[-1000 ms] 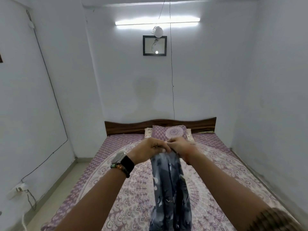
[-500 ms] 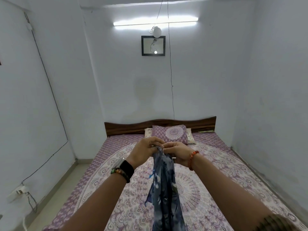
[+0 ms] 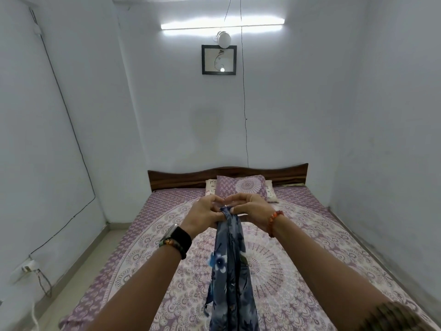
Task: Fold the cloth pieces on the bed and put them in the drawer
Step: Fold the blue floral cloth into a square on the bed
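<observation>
Head view: both hands [image 3: 228, 212] pinch blue floral cloth [image 3: 230, 271]; pillow writing illegible.

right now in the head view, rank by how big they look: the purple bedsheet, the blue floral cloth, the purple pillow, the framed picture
1. purple bedsheet
2. blue floral cloth, which hangs close to the camera, so it looks bigger than it may be
3. purple pillow
4. framed picture, though far off on the wall

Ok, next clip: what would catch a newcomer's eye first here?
The dark blue floral cloth hanging down centre frame, its top edge pinched by the left hand and right hand held together above the bed. Behind, a glowing tube light tops the far wall, over a framed picture.
</observation>
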